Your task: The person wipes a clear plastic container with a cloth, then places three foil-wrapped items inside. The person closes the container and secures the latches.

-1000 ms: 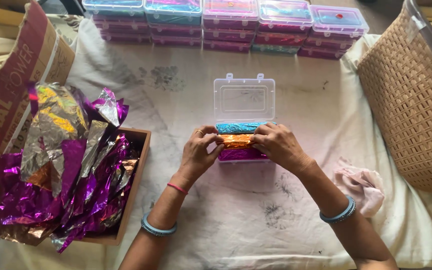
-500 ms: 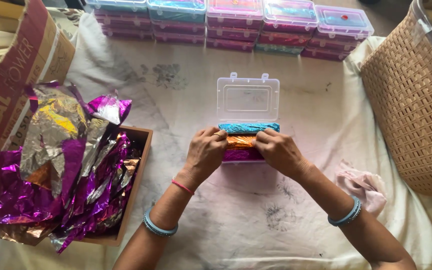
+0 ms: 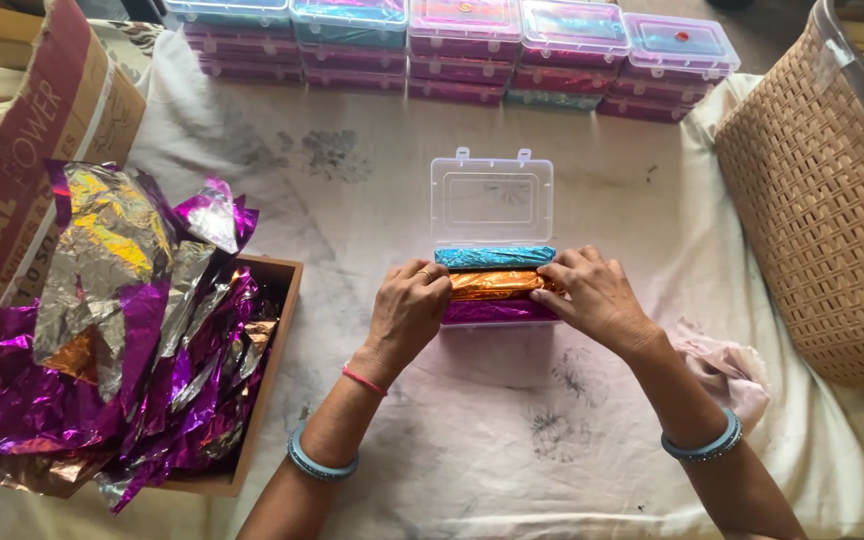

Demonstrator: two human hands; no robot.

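Hands (image 3: 407,312) (image 3: 597,295) press crinkly orange foil roll (image 3: 497,285) into clear plastic box (image 3: 492,200).

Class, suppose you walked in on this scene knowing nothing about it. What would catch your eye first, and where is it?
First, the two hands at the centre: the left hand and right hand press on foil-wrapped bars of blue, orange and purple lying in an open clear plastic box. Next, the heap of shiny purple and silver foil sheets in a wooden tray at the left. Along the far edge runs a row of stacked closed boxes.
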